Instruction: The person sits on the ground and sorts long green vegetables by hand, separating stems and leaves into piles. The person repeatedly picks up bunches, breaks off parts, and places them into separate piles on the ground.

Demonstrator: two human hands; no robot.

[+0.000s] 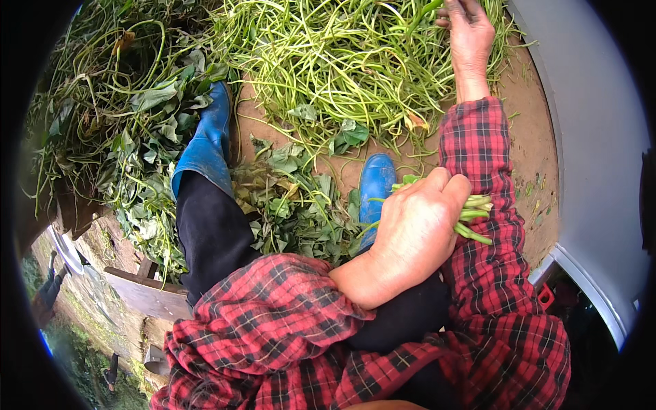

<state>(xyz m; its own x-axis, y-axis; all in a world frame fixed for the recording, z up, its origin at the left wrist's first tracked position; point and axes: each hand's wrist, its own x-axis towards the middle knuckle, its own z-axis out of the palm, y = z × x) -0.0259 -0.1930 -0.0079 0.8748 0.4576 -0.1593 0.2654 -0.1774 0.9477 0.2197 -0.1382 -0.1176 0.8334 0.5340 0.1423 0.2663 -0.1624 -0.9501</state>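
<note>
My left hand (pixel 423 225) is closed in a fist around a small bunch of green stems (pixel 474 215). Their cut ends stick out to the right, and some leafy green shows on the other side of the fist. At the top right, my right hand (pixel 471 33) reaches over a large heap of long, leafless green stems (pixel 338 66). A thicker green stem (pixel 424 13) lies by its fingertips. The top edge of the picture cuts this hand off, so whether it grips the stem is unclear.
A darker heap of leafy vines (pixel 113 102) rises at left. Loose leaves (pixel 302 215) lie between my blue rubber boots (pixel 207 133). A smooth grey panel (pixel 594 118) borders the brown ground on the right. A red plastic object (pixel 546 297) shows at lower right.
</note>
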